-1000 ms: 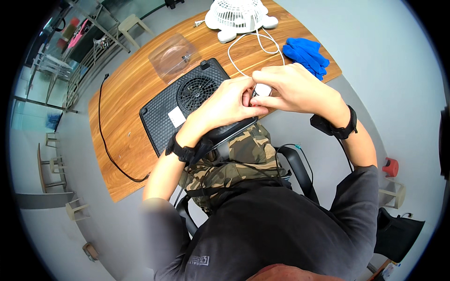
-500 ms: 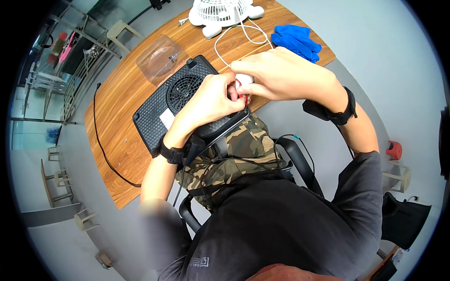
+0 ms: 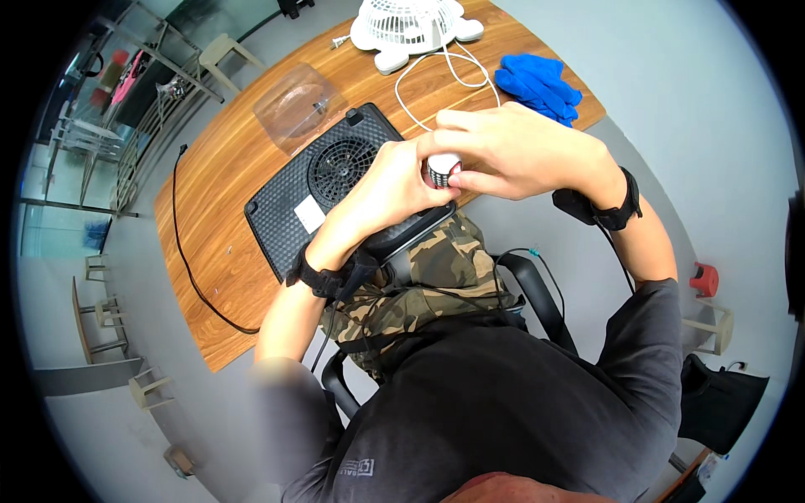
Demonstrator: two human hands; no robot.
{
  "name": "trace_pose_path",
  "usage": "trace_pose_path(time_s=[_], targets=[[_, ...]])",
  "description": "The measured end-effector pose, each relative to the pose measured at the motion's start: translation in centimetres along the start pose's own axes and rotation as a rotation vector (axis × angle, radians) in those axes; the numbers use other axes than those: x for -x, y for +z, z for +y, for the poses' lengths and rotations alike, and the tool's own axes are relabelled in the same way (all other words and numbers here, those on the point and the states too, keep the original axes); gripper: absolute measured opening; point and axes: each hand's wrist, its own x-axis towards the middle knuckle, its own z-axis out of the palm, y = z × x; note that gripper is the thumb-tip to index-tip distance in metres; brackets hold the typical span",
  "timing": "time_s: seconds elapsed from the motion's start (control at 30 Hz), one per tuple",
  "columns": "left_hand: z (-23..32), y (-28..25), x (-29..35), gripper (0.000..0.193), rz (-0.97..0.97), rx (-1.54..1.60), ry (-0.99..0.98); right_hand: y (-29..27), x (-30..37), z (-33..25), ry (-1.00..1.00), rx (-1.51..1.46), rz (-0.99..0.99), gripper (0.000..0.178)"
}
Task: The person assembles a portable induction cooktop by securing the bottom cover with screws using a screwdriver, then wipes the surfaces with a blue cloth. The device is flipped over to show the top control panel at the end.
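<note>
Above the near right corner of a black laptop cooling pad (image 3: 281, 239), my two hands meet around a small white, rounded object (image 3: 443, 165) with a black gridded band and a bit of red. My right hand (image 3: 516, 151) is closed on it from the right, thumb and fingers around its sides. Bent in from the left, my left hand (image 3: 390, 189) has its fingers closed against the same object; what its fingertips grip is partly hidden. The pad's round fan grille (image 3: 335, 168) and a white label (image 3: 309, 215) show beside my left hand.
A white fan (image 3: 407, 29) with its cord stands at the table's far side. Right of it lies a crumpled blue cloth (image 3: 539, 88). A clear plastic cover (image 3: 295, 105) sits beyond the pad. Along the left runs a black cable (image 3: 183, 251). The wooden table (image 3: 205, 201) ends near my lap.
The white object has turned in my fingers, so its black gridded band now shows. My right hand sits slightly lower and further right. The whole view has shifted a little.
</note>
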Motion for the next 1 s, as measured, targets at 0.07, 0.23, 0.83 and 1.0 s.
trace_pose_path(time_s=[0.07,0.23,0.83,1.0], targets=[[-0.5,-0.1,-0.2,0.040,-0.038,0.013,0.024,-0.3,0.0,-0.4,-0.013,0.027,-0.017,0.030],[-2.6,0.7,-0.6,0.037,-0.127,0.107,-0.118,0.9,0.1,0.2,0.018,0.050,0.088,0.032],[-2.1,0.3,-0.1,0.032,-0.044,-0.018,-0.127,0.8,-0.8,0.2,0.027,0.084,0.102,0.029],[-2.2,1.6,0.0,0.032,0.129,0.006,0.189,1.3,-1.8,0.2,0.133,0.240,-0.006,0.038]])
